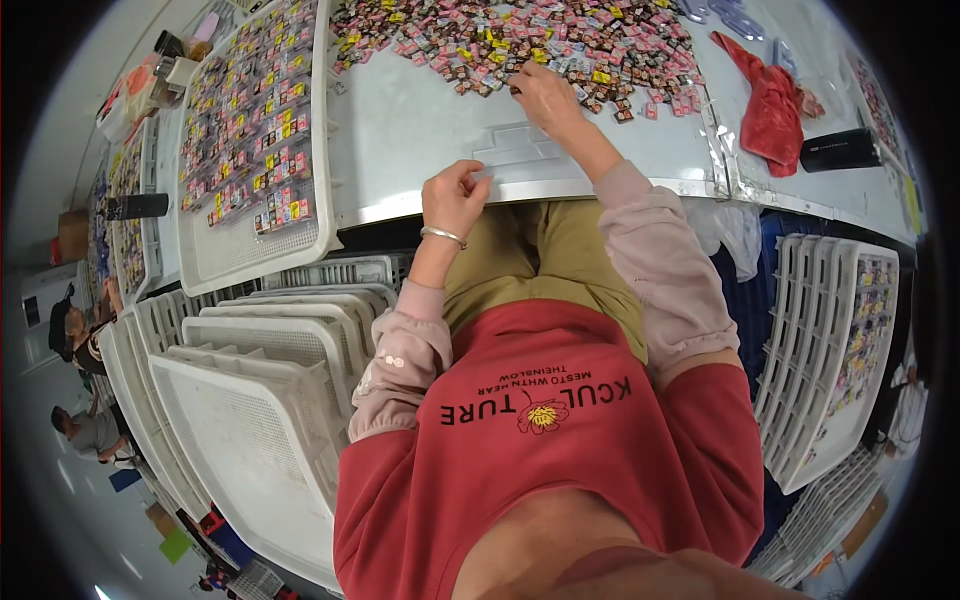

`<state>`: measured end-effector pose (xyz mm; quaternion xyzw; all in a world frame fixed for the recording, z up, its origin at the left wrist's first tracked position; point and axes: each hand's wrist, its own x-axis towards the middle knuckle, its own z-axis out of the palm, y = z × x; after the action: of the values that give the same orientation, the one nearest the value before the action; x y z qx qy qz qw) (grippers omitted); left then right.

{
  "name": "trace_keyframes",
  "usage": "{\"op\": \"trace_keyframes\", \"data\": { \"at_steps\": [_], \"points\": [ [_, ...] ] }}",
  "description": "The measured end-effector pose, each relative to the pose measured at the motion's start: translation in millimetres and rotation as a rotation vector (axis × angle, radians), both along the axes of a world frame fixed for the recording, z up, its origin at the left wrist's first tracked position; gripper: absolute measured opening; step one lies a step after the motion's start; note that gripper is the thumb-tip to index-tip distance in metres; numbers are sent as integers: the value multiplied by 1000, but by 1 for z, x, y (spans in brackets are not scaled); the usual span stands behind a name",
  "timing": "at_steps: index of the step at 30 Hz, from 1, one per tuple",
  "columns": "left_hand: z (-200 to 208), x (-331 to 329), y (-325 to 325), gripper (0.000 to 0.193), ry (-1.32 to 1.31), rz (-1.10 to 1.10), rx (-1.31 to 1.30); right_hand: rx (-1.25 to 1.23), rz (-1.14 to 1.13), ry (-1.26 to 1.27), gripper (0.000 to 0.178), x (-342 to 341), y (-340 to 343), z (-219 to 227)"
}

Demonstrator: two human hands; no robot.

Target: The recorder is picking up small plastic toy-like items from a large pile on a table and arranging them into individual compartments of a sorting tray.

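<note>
My right hand (548,100) reaches to the near edge of a spread of small square printed pieces (480,45) in pink, brown and yellow. Its fingers are pinched together among them; what they hold, if anything, is too small to make out. My left hand (457,205), with a bangle at the wrist, hovers at the table's front edge. Its fingers are curled toward the thumb, and whatever is inside them is hidden. Between the hands, a clear plastic stepped-shaped holder (518,145) lies flat on the white table (400,150).
At left, a white plastic tray (325,190) carries rows of filled clear packs. Empty-looking white trays (235,420) stand stacked below it. A red cloth or bag (770,115) and a black cylinder (840,150) lie at right. More stacked trays (810,350) stand lower right. Other people are at far left.
</note>
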<state>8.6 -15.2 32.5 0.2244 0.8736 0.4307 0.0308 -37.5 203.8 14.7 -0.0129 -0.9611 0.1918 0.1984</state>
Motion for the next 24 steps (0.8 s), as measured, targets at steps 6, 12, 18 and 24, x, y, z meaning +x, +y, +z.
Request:
{"op": "trace_keyframes", "data": {
  "at_steps": [6,12,18,24],
  "points": [
    [1,-18,5,10,-24,138,378,-2,12,47,18,2,-4,1],
    [13,-46,2,17,-358,216,652,-645,154,86,19,33,-22,21],
    [-4,-26,-12,64,484,-99,-29,-878,142,-149,19,38,-63,3],
    [-17,-11,-4,71,289,-28,-42,-514,80,-31,9,50,-86,3]
  ]
}}
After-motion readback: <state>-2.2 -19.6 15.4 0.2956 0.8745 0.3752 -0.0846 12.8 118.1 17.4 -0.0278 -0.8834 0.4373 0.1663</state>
